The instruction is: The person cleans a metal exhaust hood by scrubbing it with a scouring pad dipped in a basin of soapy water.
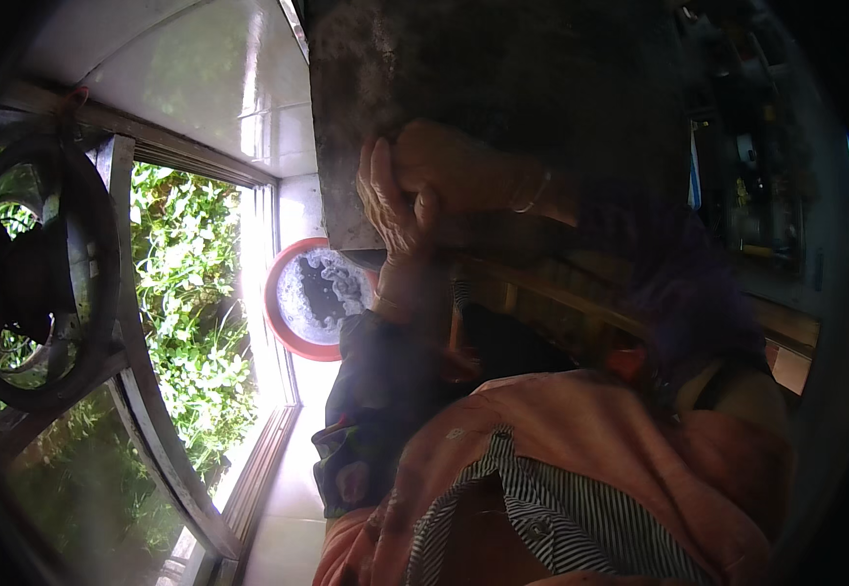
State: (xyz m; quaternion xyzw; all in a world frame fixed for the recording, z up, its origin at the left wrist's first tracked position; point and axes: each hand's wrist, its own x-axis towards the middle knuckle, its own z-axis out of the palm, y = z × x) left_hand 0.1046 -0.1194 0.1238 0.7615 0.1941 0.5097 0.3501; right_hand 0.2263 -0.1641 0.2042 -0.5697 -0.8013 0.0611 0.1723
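Note:
My left hand [388, 194] is raised against a dark, stained panel [347, 132], fingers pointing up and thumb apart from them. Right beside it, overlapping in the picture, is my right hand [435, 157], its fingers bent and mostly in shadow. A thin bracelet [534, 193] circles the right wrist. Whether either hand holds something is too dark to tell. Below the panel's lower left corner stands a red-rimmed basin [272, 304] of foamy water [322, 293], partly covered by the panel and my left forearm.
White tiles [285, 505] run along the window side. An open sliding window [289, 366] shows green plants [190, 293] outside. A round ventilation fan [113, 249] is mounted at the far left. Shelves with dim, unclear items [746, 183] stand on the right.

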